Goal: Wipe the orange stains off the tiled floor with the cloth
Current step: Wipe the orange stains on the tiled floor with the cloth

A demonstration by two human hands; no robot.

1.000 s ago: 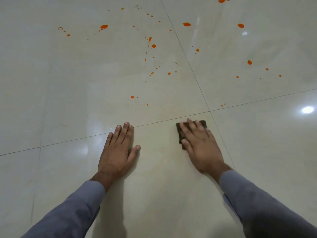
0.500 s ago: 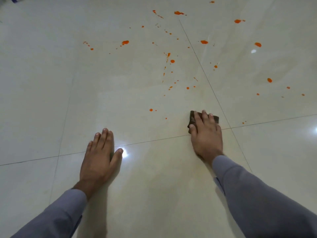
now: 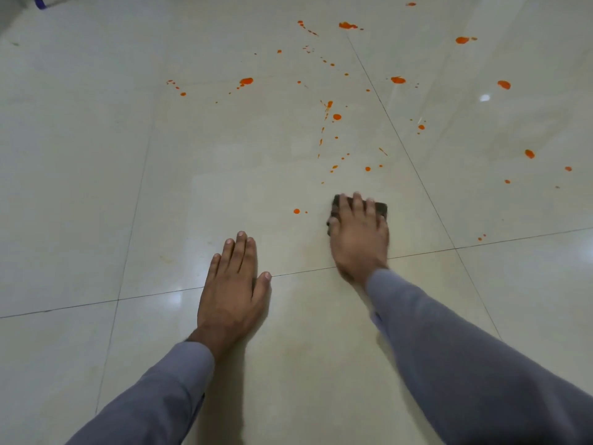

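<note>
**Two hands on a spattered floor, cloth short of the nearest stain**

Two hands lie flat on a glossy cream tiled floor. The right hand rests palm down on a dark brown cloth, its fingers straight and spread over the top, pressing the cloth to the tile rather than curling round it; the hand is slightly blurred. The cloth's far corners show past the fingertips and its left edge beside the thumb. The left hand lies open and flat on the floor, fingers together, thumb out to the side, holding nothing, and straddles a grout line that runs across the frame. Both forearms wear grey sleeves.

Orange stains dot the tiles beyond the hands. The closest, a small round drop, lies just to the left of the cloth, apart from it. Farther out a thin trail of streaks and dots runs up the middle tile, with bigger blobs to the left and others across a second grout line that slants away to the upper right tile. A tiny pair of specks lies to the right of the cloth, well apart. No container appears in view. At the top left corner a pale object with a purple edge is cut off by the frame.
</note>
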